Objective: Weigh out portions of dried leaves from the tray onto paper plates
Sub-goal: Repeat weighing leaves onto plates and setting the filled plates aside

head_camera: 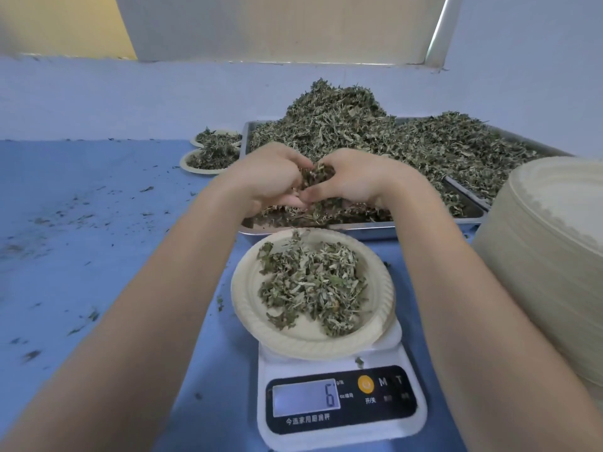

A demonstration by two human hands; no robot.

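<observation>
Green leaves (310, 285) sit on our scale (339, 406) plate (248, 298), reading 6. Behind it, left hand (267, 177) and right hand (352, 177) cup more. Two plates (208, 156) done.

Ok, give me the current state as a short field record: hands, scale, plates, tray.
left hand: cupped round a clump of dried green leaves over the tray
right hand: cupped round the same clump
scale: white digital kitchen scale, display shows 6
plate on scale: round beige paper plate, partly filled with leaves
tray: rectangular steel tray, heaped with leaves
filled plates: two leaf-filled paper plates left of the tray
spare plates: tall stack of empty paper plates at right
</observation>
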